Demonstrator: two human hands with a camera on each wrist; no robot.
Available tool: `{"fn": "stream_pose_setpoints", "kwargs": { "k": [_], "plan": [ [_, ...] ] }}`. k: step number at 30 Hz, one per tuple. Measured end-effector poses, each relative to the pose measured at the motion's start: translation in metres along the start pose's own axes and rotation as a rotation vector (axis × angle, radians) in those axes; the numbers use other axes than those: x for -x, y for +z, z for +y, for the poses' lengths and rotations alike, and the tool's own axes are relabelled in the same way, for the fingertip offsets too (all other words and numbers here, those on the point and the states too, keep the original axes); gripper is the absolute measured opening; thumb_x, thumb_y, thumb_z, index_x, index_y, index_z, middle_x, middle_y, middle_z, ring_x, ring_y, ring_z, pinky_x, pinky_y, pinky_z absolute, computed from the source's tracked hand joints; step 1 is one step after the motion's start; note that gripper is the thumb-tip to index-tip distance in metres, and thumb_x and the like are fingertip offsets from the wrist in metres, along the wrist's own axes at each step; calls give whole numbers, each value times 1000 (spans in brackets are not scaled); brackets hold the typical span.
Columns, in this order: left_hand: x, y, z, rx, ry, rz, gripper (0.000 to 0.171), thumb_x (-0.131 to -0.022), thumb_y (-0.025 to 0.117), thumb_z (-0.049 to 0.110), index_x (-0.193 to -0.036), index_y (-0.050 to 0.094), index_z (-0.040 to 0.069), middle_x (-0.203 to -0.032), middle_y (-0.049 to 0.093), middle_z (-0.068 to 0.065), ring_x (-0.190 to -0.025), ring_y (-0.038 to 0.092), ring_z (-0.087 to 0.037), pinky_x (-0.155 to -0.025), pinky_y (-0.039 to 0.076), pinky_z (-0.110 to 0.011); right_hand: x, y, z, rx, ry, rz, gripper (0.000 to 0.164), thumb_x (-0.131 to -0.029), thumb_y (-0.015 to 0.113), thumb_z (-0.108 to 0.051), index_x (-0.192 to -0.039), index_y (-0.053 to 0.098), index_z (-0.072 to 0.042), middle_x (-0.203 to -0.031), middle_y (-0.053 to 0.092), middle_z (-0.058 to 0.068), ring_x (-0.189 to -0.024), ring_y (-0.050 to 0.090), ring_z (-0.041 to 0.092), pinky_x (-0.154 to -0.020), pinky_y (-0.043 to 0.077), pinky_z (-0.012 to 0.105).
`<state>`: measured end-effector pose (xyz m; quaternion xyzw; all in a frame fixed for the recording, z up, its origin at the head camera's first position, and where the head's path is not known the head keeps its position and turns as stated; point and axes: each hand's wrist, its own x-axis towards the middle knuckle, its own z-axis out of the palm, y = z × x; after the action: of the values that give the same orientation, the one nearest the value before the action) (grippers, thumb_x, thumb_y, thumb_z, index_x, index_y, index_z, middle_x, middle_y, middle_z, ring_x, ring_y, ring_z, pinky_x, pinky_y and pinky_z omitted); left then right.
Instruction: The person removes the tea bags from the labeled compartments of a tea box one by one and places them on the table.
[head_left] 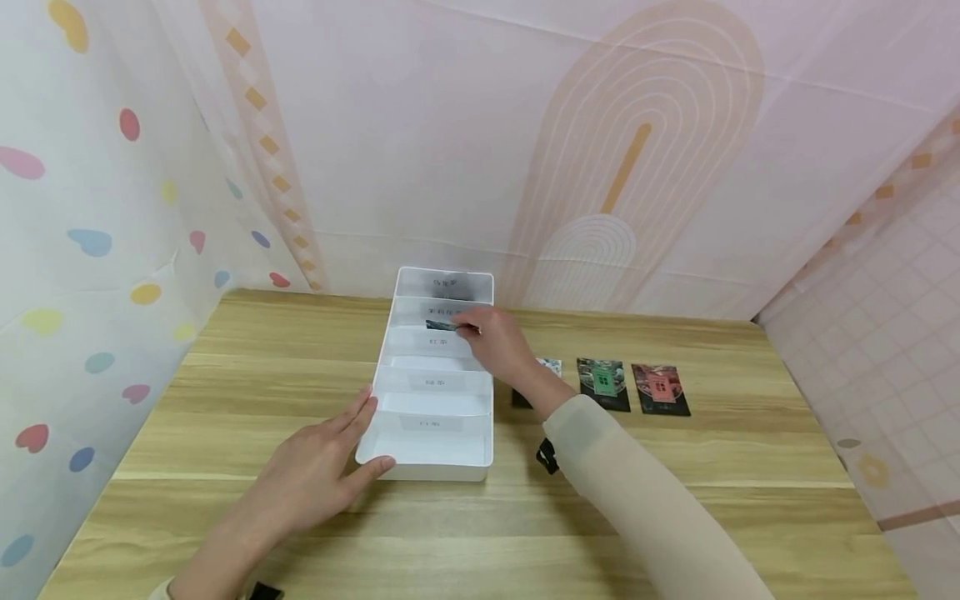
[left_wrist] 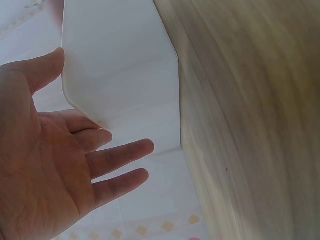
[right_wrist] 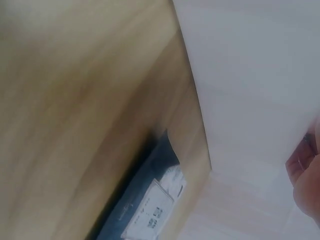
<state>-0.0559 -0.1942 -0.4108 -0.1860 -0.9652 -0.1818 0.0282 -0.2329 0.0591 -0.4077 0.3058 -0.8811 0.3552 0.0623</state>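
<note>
A long white organizer box (head_left: 431, 472) with several labelled compartments stands on the wooden table. My right hand (head_left: 495, 337) reaches over its right side and pinches a small dark sachet (head_left: 438, 326) by its right end, at the second compartment from the back. In the right wrist view only the fingers of that hand show, at the right edge. My left hand (head_left: 318, 467) rests at the box's front left corner, thumb at the front rim and fingers along the left side. In the left wrist view its fingers (left_wrist: 120, 157) extend fairly straight beside the white wall.
Right of the box lie three flat sachets: a dark one with a white label (right_wrist: 150, 210), partly behind my right forearm, one with a green label (head_left: 603, 383) and one with a red label (head_left: 662, 387). Patterned cloth (head_left: 420, 167) hangs behind the table (head_left: 300, 350).
</note>
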Motion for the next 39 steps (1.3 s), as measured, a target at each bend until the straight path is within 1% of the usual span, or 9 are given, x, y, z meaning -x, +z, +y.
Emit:
{"fn": "stream_pose_setpoints", "kwargs": {
  "k": [7, 13, 20, 25, 29, 31, 35, 39],
  "plan": [
    [-1, 0, 0, 3, -3, -4, 84, -100, 67, 53, -156, 44, -4, -164, 39, -18, -129, 61, -44, -101, 51, -59, 2, -9, 1, -22, -26, 21, 14, -98, 70, 1, -111, 77, 4, -107, 74, 15, -98, 70, 27, -84, 59, 31],
    [-1, -1, 0, -4, 8, 0, 83, -100, 68, 52, -155, 45, -5, -163, 41, -19, -127, 62, -44, -100, 52, -59, 4, -19, 0, -15, -27, 40, 8, -100, 71, -5, -103, 76, 0, -102, 71, 12, -92, 67, 24, -80, 57, 31],
    [-1, -1, 0, -14, 12, 7, 82, -99, 70, 50, -155, 46, -5, -162, 42, -20, -125, 63, -44, -99, 53, -59, 5, -30, -2, 13, -55, 72, 9, -99, 74, -10, -100, 76, -2, -99, 72, 9, -89, 67, 22, -78, 57, 30],
    [-1, -1, 0, -14, 14, 6, 82, -99, 69, 50, -155, 45, -6, -162, 41, -20, -126, 62, -45, -99, 53, -59, 10, -37, 1, 0, -45, 98, 9, -98, 75, -13, -98, 75, -4, -95, 71, 7, -86, 64, 20, -77, 57, 30],
    [-1, -1, 0, -15, 15, 4, 82, -100, 68, 51, -155, 45, -5, -163, 41, -20, -127, 62, -45, -100, 52, -59, 15, -44, 5, -20, -55, 139, 8, -97, 76, -11, -98, 74, -3, -95, 71, 7, -85, 66, 20, -78, 59, 31],
    [-1, -1, 0, -15, 15, 4, 82, -100, 68, 51, -155, 45, -5, -163, 41, -20, -127, 62, -45, -100, 52, -59, 18, -47, 6, -28, -68, 159, 8, -96, 76, -10, -99, 74, -3, -95, 71, 8, -84, 67, 21, -77, 59, 32],
    [-1, 0, 0, -11, 17, 5, 82, -100, 68, 51, -155, 45, -5, -163, 41, -20, -128, 61, -45, -100, 52, -59, 23, -55, 8, -16, -96, 201, 8, -95, 77, -8, -99, 73, -2, -92, 72, 9, -79, 66, 20, -71, 58, 31],
    [-1, 0, 0, -4, 12, 5, 82, -100, 68, 51, -155, 44, -5, -163, 40, -20, -128, 61, -45, -101, 52, -59, 26, -63, 10, 3, -131, 230, 9, -94, 78, -6, -99, 73, 0, -92, 72, 10, -80, 67, 21, -72, 59, 32]
  ]
}}
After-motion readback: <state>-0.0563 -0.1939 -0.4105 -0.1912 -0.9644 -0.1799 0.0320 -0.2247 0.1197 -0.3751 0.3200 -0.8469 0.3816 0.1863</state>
